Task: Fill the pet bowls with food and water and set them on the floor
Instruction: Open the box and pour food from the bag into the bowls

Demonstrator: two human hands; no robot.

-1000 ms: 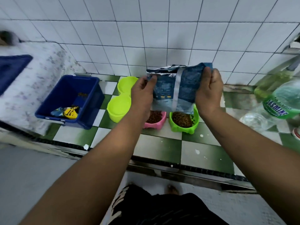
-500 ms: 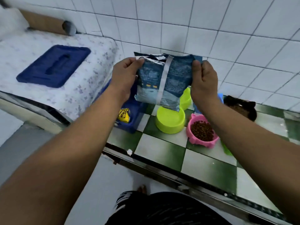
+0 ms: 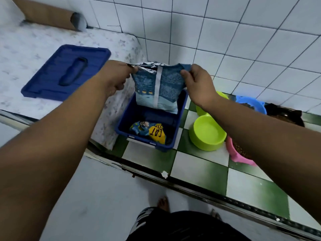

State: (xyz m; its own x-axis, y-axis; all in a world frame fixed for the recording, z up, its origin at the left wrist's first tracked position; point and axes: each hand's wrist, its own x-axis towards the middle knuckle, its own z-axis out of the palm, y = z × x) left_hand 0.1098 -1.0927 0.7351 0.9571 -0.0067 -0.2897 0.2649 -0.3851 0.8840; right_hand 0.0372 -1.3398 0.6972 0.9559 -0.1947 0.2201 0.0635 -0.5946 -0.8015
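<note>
A blue pet-food bag (image 3: 159, 87) hangs upright over the open blue bin (image 3: 125, 122). My left hand (image 3: 114, 75) pinches its top left corner and my right hand (image 3: 198, 84) pinches its top right corner. To the right on the green-and-white tiled counter (image 3: 196, 171) stands an empty lime double bowl (image 3: 207, 133). A pink bowl (image 3: 241, 153) with kibble shows partly under my right forearm. Behind it are a blue bowl (image 3: 253, 105) and a dark bowl (image 3: 284, 115), both partly hidden.
A yellow and blue cat-food packet (image 3: 151, 131) lies inside the bin. The bin's blue lid (image 3: 67, 73) rests on a patterned cloth (image 3: 26, 49) to the left. A brown roll (image 3: 46, 14) lies against the tiled wall. The counter's front edge (image 3: 191, 185) runs diagonally, with grey floor below.
Both hands have carried the bag left, from above the filled bowls to over the blue bin. The view has swung left with them.
</note>
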